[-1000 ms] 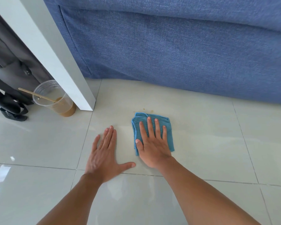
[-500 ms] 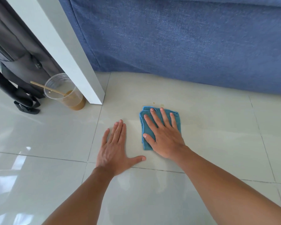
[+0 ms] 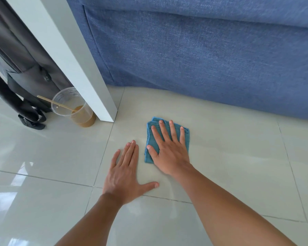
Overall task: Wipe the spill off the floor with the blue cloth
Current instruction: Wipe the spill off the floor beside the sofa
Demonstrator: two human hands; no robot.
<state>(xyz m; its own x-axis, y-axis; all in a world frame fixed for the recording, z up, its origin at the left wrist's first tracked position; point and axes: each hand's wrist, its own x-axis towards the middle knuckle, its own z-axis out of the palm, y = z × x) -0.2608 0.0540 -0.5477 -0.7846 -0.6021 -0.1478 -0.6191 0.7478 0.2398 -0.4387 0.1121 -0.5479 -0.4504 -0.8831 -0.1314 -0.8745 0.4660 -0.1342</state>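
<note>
A folded blue cloth (image 3: pixel 150 139) lies on the pale floor tile in front of the sofa. My right hand (image 3: pixel 169 153) presses flat on top of it, fingers spread, and covers most of it. My left hand (image 3: pixel 124 173) rests flat on the bare tile just left of the cloth, palm down and holding nothing. No brown spill marks show around the cloth; whatever lies under it is hidden.
A blue fabric sofa (image 3: pixel 203 59) fills the back. A white furniture leg (image 3: pixel 89 77) stands at the left, with a clear plastic cup (image 3: pixel 78 110) of brown drink and a wooden stirrer beside it. A dark bag (image 3: pixel 25 77) sits further left.
My right hand has pushed the cloth a little away from me, over the small brown spots that showed just beyond its far edge. My left hand stays planted.
</note>
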